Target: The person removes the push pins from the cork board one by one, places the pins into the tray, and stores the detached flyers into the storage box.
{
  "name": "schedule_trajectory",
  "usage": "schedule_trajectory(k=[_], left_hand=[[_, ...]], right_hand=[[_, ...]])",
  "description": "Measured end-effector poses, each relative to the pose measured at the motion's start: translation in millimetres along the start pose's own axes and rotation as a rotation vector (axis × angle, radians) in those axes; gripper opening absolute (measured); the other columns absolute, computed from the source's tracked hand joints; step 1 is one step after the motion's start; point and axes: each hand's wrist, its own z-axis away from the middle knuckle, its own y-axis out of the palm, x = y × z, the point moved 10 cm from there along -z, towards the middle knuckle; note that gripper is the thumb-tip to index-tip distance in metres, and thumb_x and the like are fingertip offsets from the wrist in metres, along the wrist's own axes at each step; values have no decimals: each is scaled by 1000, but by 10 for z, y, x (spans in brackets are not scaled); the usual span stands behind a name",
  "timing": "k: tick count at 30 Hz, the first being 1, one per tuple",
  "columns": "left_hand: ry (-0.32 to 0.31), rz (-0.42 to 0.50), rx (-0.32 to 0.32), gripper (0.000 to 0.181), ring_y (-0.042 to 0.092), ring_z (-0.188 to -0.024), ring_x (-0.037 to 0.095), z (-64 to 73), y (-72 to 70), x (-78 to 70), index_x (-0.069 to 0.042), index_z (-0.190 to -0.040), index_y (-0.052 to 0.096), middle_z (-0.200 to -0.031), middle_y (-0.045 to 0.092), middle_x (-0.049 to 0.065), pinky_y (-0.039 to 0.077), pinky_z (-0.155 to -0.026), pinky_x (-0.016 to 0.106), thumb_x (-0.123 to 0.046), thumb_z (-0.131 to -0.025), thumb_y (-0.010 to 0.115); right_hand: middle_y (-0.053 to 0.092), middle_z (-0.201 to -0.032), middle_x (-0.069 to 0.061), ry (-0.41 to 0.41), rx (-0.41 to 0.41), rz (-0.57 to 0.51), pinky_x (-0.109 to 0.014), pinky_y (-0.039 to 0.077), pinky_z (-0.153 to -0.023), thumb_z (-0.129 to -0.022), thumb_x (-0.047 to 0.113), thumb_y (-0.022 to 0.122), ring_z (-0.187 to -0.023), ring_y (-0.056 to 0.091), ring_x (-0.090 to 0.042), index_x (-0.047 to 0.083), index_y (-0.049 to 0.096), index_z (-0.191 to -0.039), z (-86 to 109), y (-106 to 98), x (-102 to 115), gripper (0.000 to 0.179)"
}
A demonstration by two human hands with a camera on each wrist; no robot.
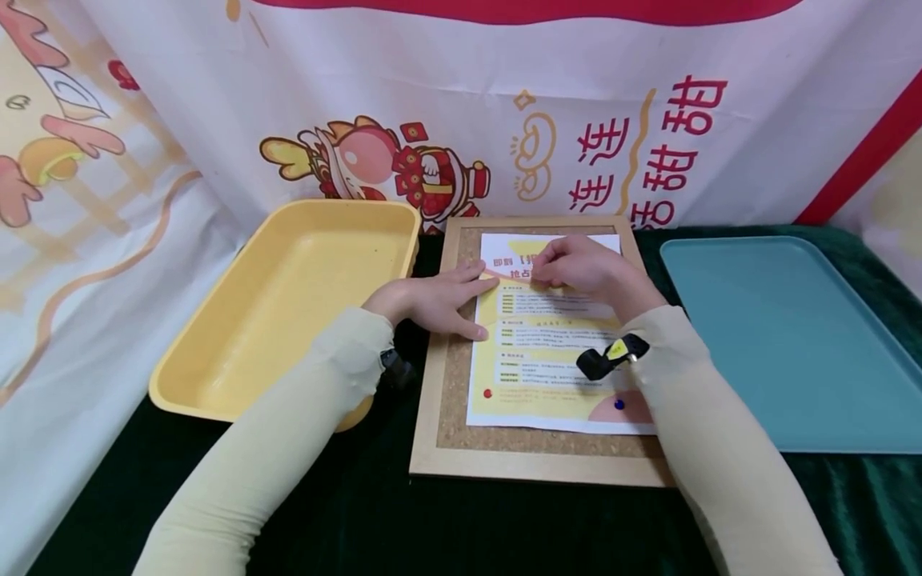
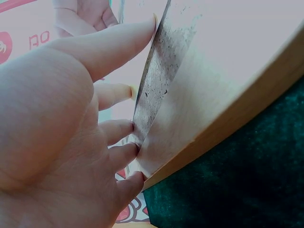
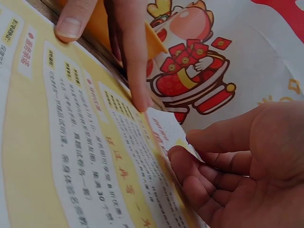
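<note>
A yellow and white printed sheet (image 1: 533, 376) lies on a cork board (image 1: 450, 400) with a pale wooden frame. Near the sheet's lower corners sit a red pushpin (image 1: 487, 393) and a blue pushpin (image 1: 619, 404). With fingers spread, my left hand (image 1: 442, 302) rests across the board's left side, its fingertips on the sheet's left edge. Over the upper part of the sheet is my right hand (image 1: 579, 268), its fingers curled and the thumb close to the index finger (image 3: 183, 161). Whether anything small sits between those fingertips cannot be made out.
A deep yellow tray (image 1: 190, 392) stands left of the board, partly behind my left forearm. To the right lies a flat teal tray (image 1: 799, 344). Dark green cloth (image 1: 360, 512) covers the table, and a printed white curtain (image 1: 504, 64) hangs behind the board.
</note>
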Motion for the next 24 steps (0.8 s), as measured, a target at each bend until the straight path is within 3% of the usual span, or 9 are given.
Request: schedule_trajectory(k=[7,13,20,24], left_hand=[[-4,8,-4,96,-17,-167,29,7,-11,9,-23,-173,10,-181,-13,5,2,-136,52,-53,-102,66],[-2,14,-1,96,-17,-167,28,5,-7,-4,-23,-173,10,-181,-13,5,2,-136,52,-53,-102,66],[-3,5,-4,96,-17,-167,29,-8,-7,-2,-23,-173,10,-181,-12,5,2,-136,52,-53,-101,66],[-5,11,-9,96,-17,-167,29,-5,-11,-4,-23,-173,10,-181,-12,4,2,-136,52,-53,-101,67]], right_hand=[[63,-129,-13,-9,-45,-57,-48,44,-112,-105,18,66,-120,57,-30,4,69,-116,101,-108,14,17],[63,-129,-13,1,-115,-120,-46,46,-110,-105,18,67,-119,58,-29,3,67,-120,151,-196,-5,21],[66,-123,-11,22,-207,-108,-46,44,-106,-105,22,68,-115,56,-28,7,71,-117,213,-335,-35,19],[64,-130,-11,25,-222,-144,-48,46,-109,-105,22,67,-118,55,-28,7,70,-123,259,-397,-44,23]])
